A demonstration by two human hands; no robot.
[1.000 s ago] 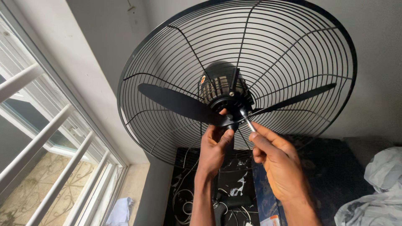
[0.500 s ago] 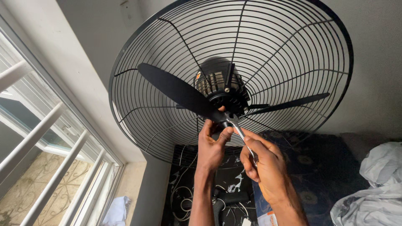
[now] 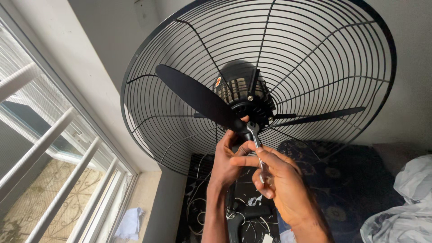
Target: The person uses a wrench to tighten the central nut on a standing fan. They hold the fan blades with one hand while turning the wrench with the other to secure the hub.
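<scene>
A metal spanner (image 3: 257, 150) is held in the closed grip of the right hand (image 3: 281, 189), its head set against the hub (image 3: 246, 130) of the black fan. The left hand (image 3: 227, 162) is closed around the hub just beside that grip. Above the grip, the blades (image 3: 198, 96) and motor (image 3: 240, 87) are backed by a round wire guard (image 3: 315, 49). Below the grip, a dark patterned mattress (image 3: 360, 180) is seen. A barred window (image 3: 49, 157) and a white wall (image 3: 90, 58) are seen well to the side of the left hand.
</scene>
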